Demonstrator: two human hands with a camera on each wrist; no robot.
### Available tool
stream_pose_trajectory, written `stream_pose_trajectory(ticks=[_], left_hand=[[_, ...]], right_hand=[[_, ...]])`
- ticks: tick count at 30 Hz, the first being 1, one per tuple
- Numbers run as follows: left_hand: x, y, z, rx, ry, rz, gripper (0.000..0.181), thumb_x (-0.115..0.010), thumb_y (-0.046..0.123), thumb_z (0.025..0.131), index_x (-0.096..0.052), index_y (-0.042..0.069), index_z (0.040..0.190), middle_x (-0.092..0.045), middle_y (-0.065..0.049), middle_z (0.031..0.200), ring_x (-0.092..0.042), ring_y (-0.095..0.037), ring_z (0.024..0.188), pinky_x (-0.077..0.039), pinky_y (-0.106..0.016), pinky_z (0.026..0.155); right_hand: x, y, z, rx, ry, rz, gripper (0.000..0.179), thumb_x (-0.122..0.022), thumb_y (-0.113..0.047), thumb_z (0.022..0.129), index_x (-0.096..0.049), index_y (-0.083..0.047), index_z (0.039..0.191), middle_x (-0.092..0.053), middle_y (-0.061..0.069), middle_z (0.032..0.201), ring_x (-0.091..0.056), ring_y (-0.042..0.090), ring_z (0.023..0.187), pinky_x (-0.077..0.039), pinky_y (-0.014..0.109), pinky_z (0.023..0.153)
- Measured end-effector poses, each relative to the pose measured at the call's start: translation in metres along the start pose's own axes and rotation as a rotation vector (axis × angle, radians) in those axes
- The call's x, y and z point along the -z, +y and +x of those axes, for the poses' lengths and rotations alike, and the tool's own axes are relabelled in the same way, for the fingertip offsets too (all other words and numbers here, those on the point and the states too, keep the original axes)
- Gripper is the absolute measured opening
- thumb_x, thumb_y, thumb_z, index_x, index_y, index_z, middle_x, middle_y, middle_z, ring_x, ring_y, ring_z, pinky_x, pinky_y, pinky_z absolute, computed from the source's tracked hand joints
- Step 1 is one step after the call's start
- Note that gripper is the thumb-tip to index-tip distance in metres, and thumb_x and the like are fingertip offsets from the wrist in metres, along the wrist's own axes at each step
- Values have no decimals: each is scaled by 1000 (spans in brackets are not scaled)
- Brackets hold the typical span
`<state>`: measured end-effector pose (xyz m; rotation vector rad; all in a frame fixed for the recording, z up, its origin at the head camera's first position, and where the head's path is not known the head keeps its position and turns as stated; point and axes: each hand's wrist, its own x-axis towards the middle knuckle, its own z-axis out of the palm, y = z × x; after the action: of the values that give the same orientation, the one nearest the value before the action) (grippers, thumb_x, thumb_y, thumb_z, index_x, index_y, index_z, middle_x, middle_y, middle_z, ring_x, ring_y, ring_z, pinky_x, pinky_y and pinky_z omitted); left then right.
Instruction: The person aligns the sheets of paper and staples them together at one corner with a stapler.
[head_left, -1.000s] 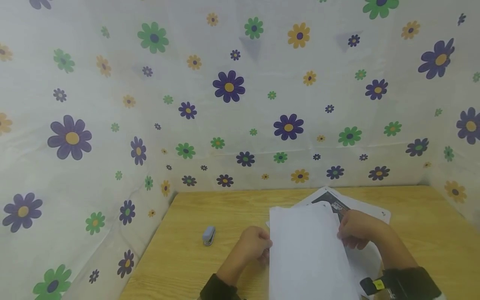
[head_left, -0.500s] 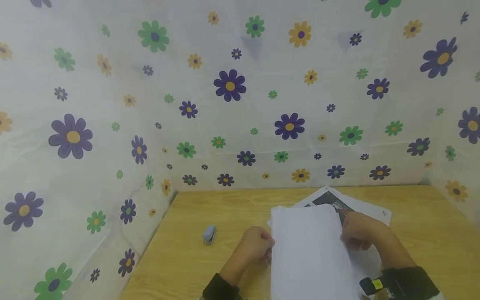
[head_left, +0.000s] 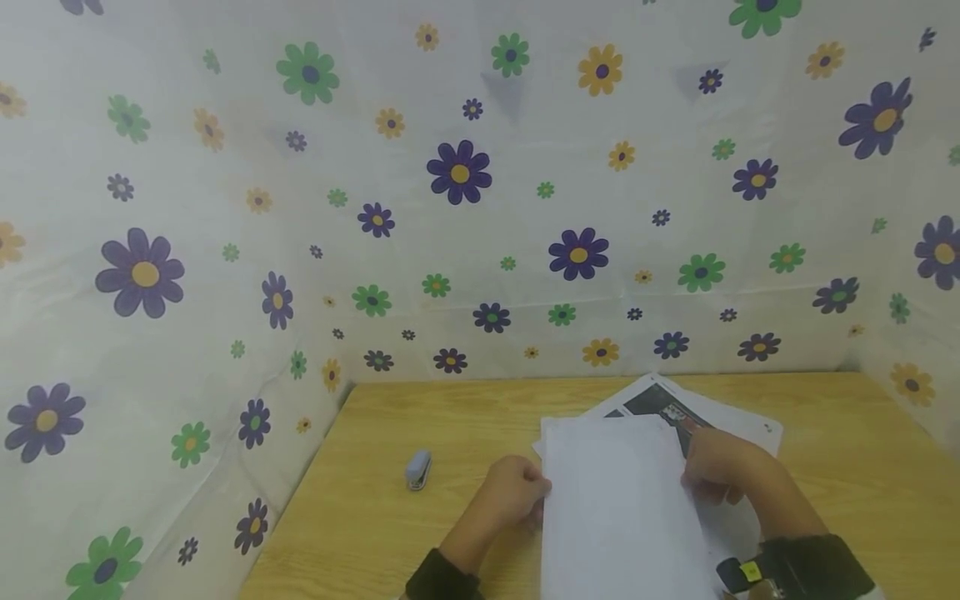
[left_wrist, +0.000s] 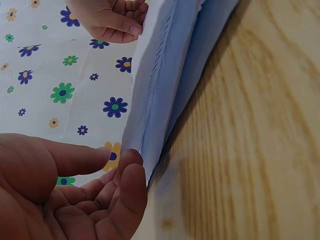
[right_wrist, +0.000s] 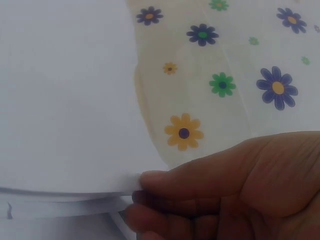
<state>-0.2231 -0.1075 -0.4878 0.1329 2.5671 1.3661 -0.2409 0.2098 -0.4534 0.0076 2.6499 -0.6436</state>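
Observation:
A stack of white paper sheets (head_left: 618,500) stands tilted up before me, its blank face showing in the head view. At its left edge my left hand (head_left: 517,492) holds the stack with curled fingers; in the left wrist view, layered sheet edges (left_wrist: 170,75) run up from those fingertips. My right hand (head_left: 720,467) pinches the right edge, its thumb on the white face and its fingers behind in the right wrist view. Behind the stack lie more papers (head_left: 738,421), one with a dark printed block (head_left: 660,400). The stack's bottom is outside the head view.
A small light-blue stapler (head_left: 418,470) sits on the wooden table (head_left: 360,517) to the left of my left hand. A flower-patterned curtain (head_left: 525,183) encloses the table at the back and sides.
The curled top right corner of the stack has flattened and its top edge sits slightly lower. Both hands keep their places at the edges, with only slight shifts.

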Motion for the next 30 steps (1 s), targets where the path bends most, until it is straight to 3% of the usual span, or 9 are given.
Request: stream_pose_trajectory(ticks=[6, 12, 16, 22, 30], left_hand=[[1, -1, 3, 22, 8, 43, 15, -70, 17, 96, -71, 5, 87, -66, -6, 65, -64, -18, 57, -54, -31, 53], [5, 0, 3, 47, -3, 76, 19, -70, 22, 96, -70, 5, 89, -67, -4, 70, -64, -17, 61, -55, -31, 55], [6, 1, -1, 52, -5, 73, 19, -70, 22, 97, -69, 3, 90, -67, -5, 74, -64, -17, 64, -55, -30, 56], [6, 2, -3, 47, -25, 29, 21, -68, 21, 98, -68, 3, 88, -68, -7, 74, -66, -19, 63, -57, -32, 55], [8, -2, 1, 75, -44, 26, 22, -68, 24, 98, -69, 2, 93, -69, -6, 77, -68, -19, 65, -59, -34, 58]], right_hand=[[0, -1, 2, -51, 21, -42, 16, -74, -14, 88, -68, 0, 84, -65, 10, 68, -64, 24, 62, -55, 35, 55], [4, 1, 4, -112, 57, 58, 26, -74, -13, 88, -66, 9, 99, -66, 12, 75, -64, 26, 66, -54, 36, 57], [0, 2, 5, -111, 49, 87, 27, -74, -13, 89, -66, 10, 102, -66, 12, 74, -65, 26, 66, -57, 38, 58], [-5, 1, 6, -95, 46, 39, 23, -72, -15, 89, -67, 6, 95, -65, 12, 69, -65, 25, 61, -56, 33, 54], [-6, -1, 8, -13, -3, -37, 17, -71, -18, 91, -69, -4, 82, -63, 10, 68, -63, 22, 59, -50, 27, 52]])
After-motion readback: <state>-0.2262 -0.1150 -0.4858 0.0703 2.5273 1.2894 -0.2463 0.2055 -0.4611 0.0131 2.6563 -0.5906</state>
